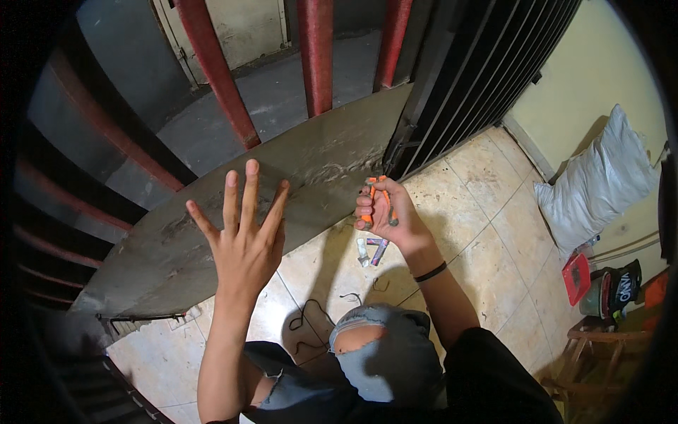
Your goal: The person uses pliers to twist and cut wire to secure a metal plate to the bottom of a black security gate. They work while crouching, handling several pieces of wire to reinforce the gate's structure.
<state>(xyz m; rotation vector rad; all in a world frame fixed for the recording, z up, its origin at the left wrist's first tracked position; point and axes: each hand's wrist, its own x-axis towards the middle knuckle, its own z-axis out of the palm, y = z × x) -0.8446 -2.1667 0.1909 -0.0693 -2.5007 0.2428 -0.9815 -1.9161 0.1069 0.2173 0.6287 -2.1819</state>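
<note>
My left hand (246, 244) is raised in front of the low cement wall (332, 159), its fingers stretched and spread, holding nothing. Pliers with orange handles (385, 193) are gripped in my right hand (404, 225), beside the lower corner of the black barred gate (470, 78). The jaws are small and hard to make out against the dark corner. Below that hand, small tube-like packs (378, 251), white and purple, lie on the tiled floor. A dark cord (305, 318) curls on the tiles by my knee.
Red bars (316, 60) rise from the wall. To the right, a stuffed white sack (600, 184) leans against a pale wall. A red dustpan (577, 278), a bucket (595, 300) with a black bag (625, 288), and a wooden stool (590, 353) stand nearer. Dirt is scattered over the tiles (487, 265).
</note>
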